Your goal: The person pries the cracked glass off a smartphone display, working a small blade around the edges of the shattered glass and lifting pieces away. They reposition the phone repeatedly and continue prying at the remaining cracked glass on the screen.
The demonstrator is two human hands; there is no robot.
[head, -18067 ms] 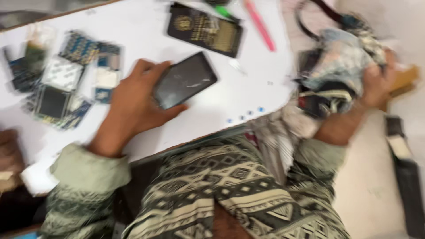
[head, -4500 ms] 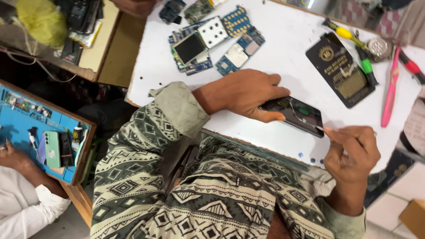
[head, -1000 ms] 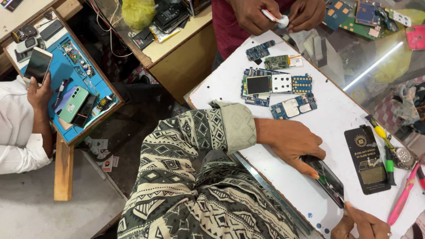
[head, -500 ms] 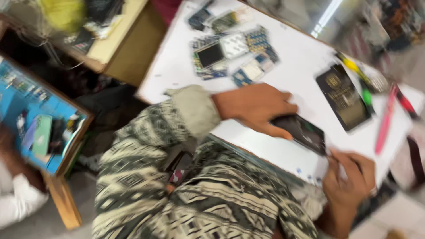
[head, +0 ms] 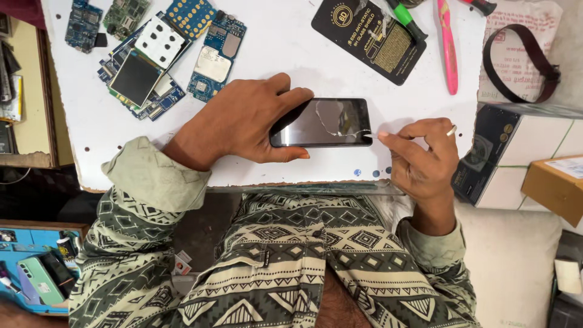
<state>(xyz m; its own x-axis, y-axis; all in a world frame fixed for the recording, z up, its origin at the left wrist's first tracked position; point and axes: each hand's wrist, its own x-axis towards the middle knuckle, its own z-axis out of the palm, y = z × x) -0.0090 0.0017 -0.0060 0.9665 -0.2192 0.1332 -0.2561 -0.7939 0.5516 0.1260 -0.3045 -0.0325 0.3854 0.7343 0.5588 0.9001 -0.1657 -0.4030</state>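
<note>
Left hand [head: 243,121] laid flat over the left end of a black phone [head: 322,123], thumb along its lower edge and fingers spread across the top, pinning it lengthwise on the white desk [head: 285,51] near the front edge. Right hand [head: 422,155] pinched on a thin tool whose tip meets the phone's right end, beside a crack running across the glass. Farther back: bare circuit boards [head: 158,54] at left, a dark flat packet [head: 369,37] and a pink-handled tool [head: 447,45] at right.
</note>
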